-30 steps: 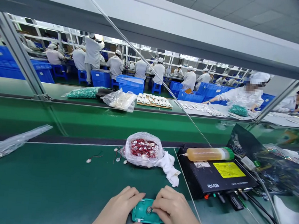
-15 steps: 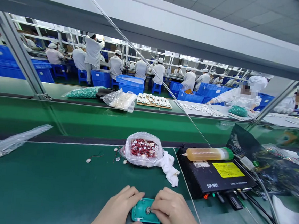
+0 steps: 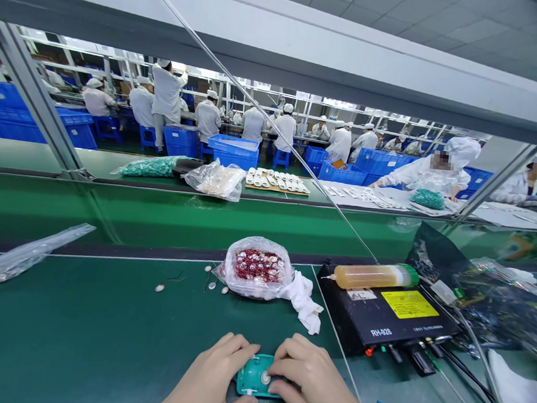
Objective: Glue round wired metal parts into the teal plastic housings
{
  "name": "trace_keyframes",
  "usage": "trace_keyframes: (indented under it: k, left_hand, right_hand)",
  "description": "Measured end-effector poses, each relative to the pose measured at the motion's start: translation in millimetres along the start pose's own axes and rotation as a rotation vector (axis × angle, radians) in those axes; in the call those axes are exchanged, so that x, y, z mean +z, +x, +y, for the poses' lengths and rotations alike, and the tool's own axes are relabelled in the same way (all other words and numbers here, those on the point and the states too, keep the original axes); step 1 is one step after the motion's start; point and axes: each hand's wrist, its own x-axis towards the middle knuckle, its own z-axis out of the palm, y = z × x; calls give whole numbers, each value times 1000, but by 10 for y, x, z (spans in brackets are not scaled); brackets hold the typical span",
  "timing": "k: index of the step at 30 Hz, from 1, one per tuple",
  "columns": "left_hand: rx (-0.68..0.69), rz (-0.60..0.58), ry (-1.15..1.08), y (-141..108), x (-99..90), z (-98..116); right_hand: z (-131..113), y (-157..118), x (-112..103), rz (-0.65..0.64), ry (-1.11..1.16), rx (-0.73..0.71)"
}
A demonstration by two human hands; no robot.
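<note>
A teal plastic shell point(image 3: 248, 378) lies hollow side up on the green bench, close in front of me. My left hand point(image 3: 213, 378) is closed around its left end, thumb at the near edge and fingers at the far edge. Inside the shell sits a small round disc point(image 3: 265, 379), pale with a lighter centre. My right hand point(image 3: 316, 384) is at the shell's right end, with its index fingertip on the disc and the thumb close beside it. Those fingers hide the right part of the shell.
Beyond my hands stands a clear plastic bag point(image 3: 257, 269) of discs with red wires, beside a white cloth point(image 3: 304, 302). Loose wired discs point(image 3: 160, 288) lie left of it. At right, a black controller box point(image 3: 380, 318) carries an amber-filled syringe point(image 3: 365, 277). A plastic bag point(image 3: 19, 261) lies left.
The disc now shows its pale face and lies flatter in the shell. My right fingertips have shifted slightly left and forward over it. My left hand keeps its hold.
</note>
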Motion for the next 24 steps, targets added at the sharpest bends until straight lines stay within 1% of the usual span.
trace_keyframes:
  k: [6, 9, 17, 24]
  left_hand:
    - [12, 1, 8, -5, -3, 7]
    - [10, -7, 8, -11, -9, 10]
    - [22, -6, 5, -5, 2, -10]
    - [27, -10, -7, -17, 5, -12]
  right_hand:
    - [-51, -15, -73, 12, 25, -27]
    - [-43, -26, -67, 25, 15, -42]
    - [-9, -39, -26, 9, 19, -58]
    - [-12, -41, -54, -14, -8, -61]
